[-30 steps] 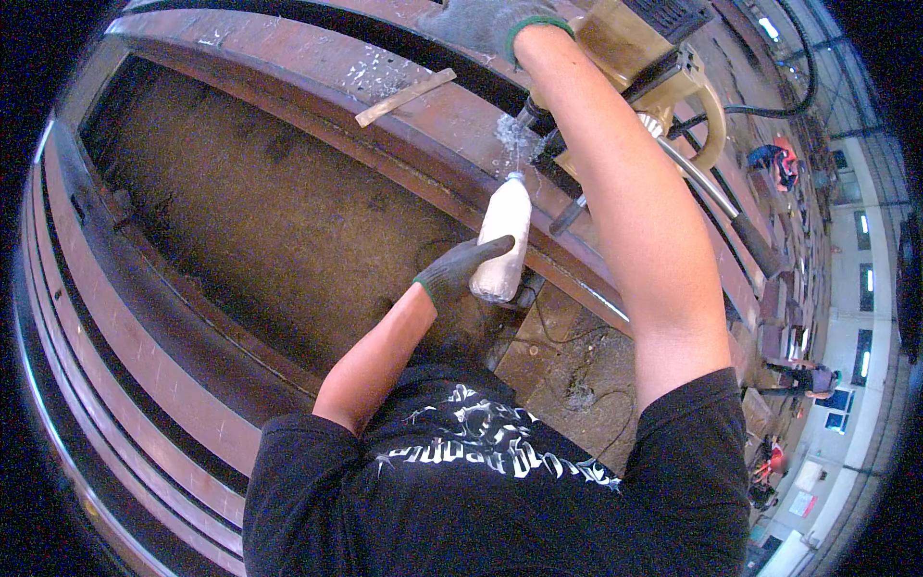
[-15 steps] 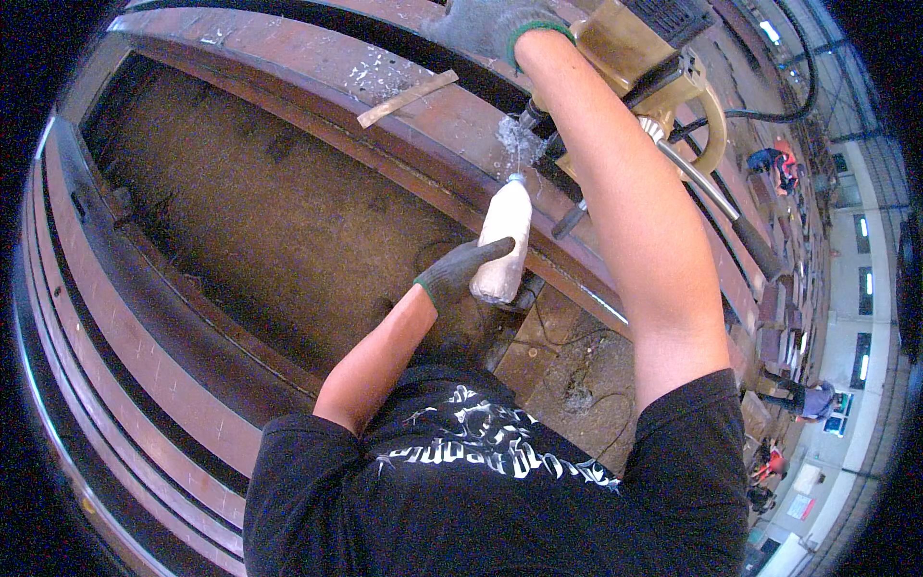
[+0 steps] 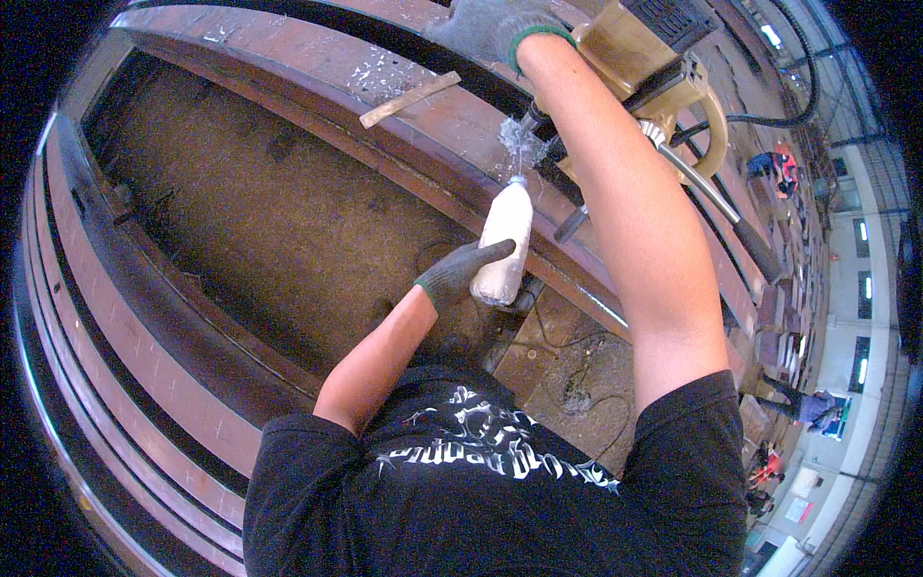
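My left hand (image 3: 460, 271), in a dark glove, is wrapped round a white plastic squeeze bottle (image 3: 506, 236). Its thumb lies across the bottle's side. The bottle tilts away from me, and a thin stream runs from its nozzle toward the bit of a tan drilling machine (image 3: 620, 48). Pale wet shavings or splashes (image 3: 514, 139) gather round the bit on the rusty steel beam (image 3: 461, 135). At the top edge, beside the machine, is my right hand (image 3: 495, 29) in a grey glove with a green cuff. Its fingers are cut off or blurred, so its grip cannot be made out.
A flat wooden strip (image 3: 411, 99) lies on the beam. The machine has a long handle (image 3: 755, 245) on its right and a black cable (image 3: 815, 87). More steel beams (image 3: 125, 385) run along the left. Other people (image 3: 777, 171) are far off to the right.
Both hands keep nearly the same places, with the bottle still aimed at the bit. A distant person at the right has shifted slightly.
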`<state>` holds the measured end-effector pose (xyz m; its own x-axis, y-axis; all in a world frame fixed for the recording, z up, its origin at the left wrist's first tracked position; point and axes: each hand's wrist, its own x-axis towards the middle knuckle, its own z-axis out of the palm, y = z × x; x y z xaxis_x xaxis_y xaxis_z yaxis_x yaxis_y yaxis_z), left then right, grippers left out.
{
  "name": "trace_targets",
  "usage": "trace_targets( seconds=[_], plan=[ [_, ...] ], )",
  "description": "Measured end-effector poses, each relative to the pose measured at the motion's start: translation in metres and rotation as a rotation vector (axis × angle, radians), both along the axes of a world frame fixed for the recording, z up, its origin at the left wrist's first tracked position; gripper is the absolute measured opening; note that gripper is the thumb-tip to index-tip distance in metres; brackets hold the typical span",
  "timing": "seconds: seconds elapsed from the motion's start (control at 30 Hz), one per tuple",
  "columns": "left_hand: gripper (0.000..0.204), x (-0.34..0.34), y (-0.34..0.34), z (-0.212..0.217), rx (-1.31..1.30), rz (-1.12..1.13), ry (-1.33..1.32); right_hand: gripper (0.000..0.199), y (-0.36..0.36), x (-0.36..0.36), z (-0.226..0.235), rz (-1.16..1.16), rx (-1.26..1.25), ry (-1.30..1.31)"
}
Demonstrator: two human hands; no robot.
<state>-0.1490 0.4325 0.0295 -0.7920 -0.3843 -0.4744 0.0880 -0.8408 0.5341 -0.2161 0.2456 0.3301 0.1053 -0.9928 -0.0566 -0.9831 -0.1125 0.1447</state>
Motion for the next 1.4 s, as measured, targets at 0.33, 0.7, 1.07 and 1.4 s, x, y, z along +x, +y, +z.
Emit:
trace_targets(
  seconds=[0.33, 0.7, 1.07, 1.4],
  plan=[
    [0.052, -0.002, 0.001, 0.001, 0.022, 0.016, 0.002, 0.056, -0.004, -0.002, -0.005, -0.052, -0.033, -0.008],
    [0.050, 0.000, 0.000, -0.001, 0.051, 0.022, 0.004, 0.055, -0.006, 0.000, -0.008, -0.036, -0.003, -0.010],
    [0.045, 0.000, 0.003, -0.002, 0.117, 0.014, 0.069, 0.059, -0.021, -0.017, -0.036, 0.058, -0.077, -0.066],
    [0.048, 0.002, -0.002, 0.015, 0.031, -0.010, 0.037, 0.056, -0.019, -0.021, -0.033, -0.012, -0.018, -0.120]
  ],
)
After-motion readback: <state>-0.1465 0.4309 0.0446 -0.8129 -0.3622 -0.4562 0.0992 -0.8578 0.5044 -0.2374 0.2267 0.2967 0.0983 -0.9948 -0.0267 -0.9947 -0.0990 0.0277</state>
